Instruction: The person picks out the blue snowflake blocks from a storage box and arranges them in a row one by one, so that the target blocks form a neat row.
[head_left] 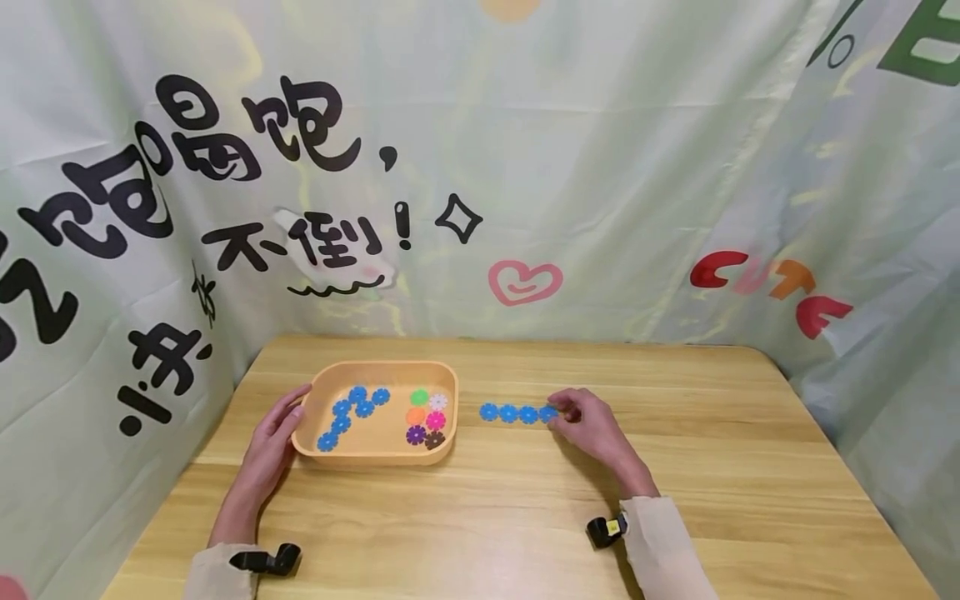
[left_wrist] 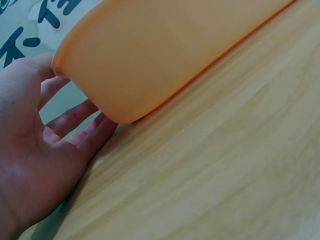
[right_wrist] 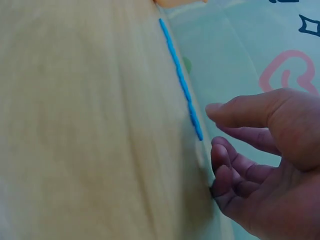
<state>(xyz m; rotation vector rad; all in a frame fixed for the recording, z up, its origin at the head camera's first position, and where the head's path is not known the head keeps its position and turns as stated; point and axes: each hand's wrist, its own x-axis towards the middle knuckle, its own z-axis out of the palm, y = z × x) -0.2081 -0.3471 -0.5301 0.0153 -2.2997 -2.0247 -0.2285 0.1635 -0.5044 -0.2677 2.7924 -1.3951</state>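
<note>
On the table, several blue snowflake discs point(head_left: 508, 413) form a straight row to the right of the orange plastic tray point(head_left: 375, 457). My right hand point(head_left: 592, 423) is at the row's right end, thumb and forefinger beside the last disc point(head_left: 548, 413). In the right wrist view the thumb and fingers stand apart, close to the end of the thin blue row point(right_wrist: 181, 80), with nothing visibly pinched. My left hand point(head_left: 273, 433) rests against the tray's left side. The left wrist view shows its thumb at the rim and its loosely extended fingers along the outer wall point(left_wrist: 125, 65).
Inside the tray lie several more blue discs point(head_left: 341, 408) on the left. On its right sit green point(head_left: 419, 397), white point(head_left: 437, 402), orange point(head_left: 416, 416), pink point(head_left: 436, 421), purple point(head_left: 416, 434) and brown point(head_left: 435, 440) ones. A printed curtain point(head_left: 615, 167) hangs behind the wooden table point(head_left: 480, 525).
</note>
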